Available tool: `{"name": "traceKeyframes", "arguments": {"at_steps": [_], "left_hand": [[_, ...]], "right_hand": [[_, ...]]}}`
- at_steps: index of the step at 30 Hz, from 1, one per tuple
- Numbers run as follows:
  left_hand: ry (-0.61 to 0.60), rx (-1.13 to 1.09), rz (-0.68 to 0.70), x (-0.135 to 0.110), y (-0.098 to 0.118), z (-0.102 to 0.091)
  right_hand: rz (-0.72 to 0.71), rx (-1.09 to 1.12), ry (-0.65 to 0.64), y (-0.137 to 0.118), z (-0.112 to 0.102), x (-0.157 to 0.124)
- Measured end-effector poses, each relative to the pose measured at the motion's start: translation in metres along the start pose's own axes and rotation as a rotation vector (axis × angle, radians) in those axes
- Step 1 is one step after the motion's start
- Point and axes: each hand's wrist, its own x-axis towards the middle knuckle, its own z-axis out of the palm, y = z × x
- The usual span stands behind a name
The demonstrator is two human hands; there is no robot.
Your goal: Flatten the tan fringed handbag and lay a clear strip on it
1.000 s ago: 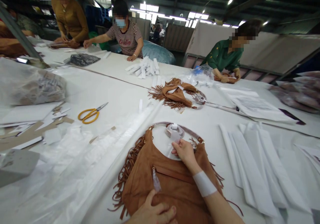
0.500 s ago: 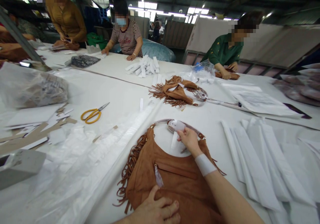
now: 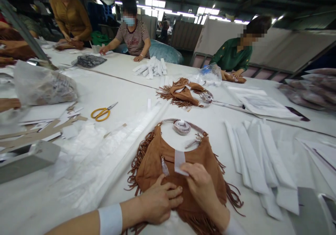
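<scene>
A brown fringed handbag (image 3: pixel 154 165) lies flat in front of me, its handle toward the far side. My left hand (image 3: pixel 160 198) rests on the front of the bag with fingers spread, just below a plastic-wrapped zipper pull (image 3: pixel 165 165). Between the fingertips of my right hand (image 3: pixel 201 180) is the lower end of a white paper strip (image 3: pixel 180 159), which lies over the bag's top edge. Inside the handle's loop sits a wrapped, coiled strap (image 3: pixel 181 127). A wrapped tassel (image 3: pixel 193 142) lies near the handle's right end.
Yellow-handled scissors (image 3: pixel 101 113) lie to the left, beyond clear plastic sheets (image 3: pixel 105 151). White padded strips (image 3: pixel 252 151) are stacked at right. Another fringed bag (image 3: pixel 183 93) is farther back. A grey tape dispenser (image 3: pixel 31 161) stands at left. Several co-workers stand around the table.
My right hand has drawn back from the coiled strap to the bag's front, bringing the white strip over the top edge. My left hand remains on the bag.
</scene>
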Motion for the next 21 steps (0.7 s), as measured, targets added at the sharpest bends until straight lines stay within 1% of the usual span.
{"name": "traceKeyframes", "arguments": {"at_steps": [2, 4, 6, 8, 13, 16, 21], "left_hand": [[-0.005, -0.004, -0.008, 0.0, 0.001, 0.002], [-0.007, 0.0, -0.013, 0.0, 0.001, 0.003], [-0.001, 0.011, -0.014, -0.001, 0.002, 0.005], [0.012, 0.023, -0.006, -0.001, 0.002, 0.006], [0.04, 0.028, 0.007, -0.002, 0.001, 0.007], [0.048, -0.005, -0.019, -0.004, 0.0, 0.012], [0.16, -0.074, -0.105, -0.006, 0.0, 0.023]], "right_hand": [[-0.101, -0.025, -0.006, -0.002, 0.013, -0.031], [-0.174, -0.079, -0.004, 0.001, 0.026, -0.055], [-0.224, -0.121, -0.004, 0.006, 0.036, -0.072], [-0.251, -0.128, 0.006, 0.011, 0.041, -0.083], [-0.245, -0.105, 0.039, 0.019, 0.044, -0.09], [-0.253, -0.087, 0.048, 0.019, 0.042, -0.089], [-0.232, -0.071, 0.045, 0.02, 0.041, -0.089]]}}
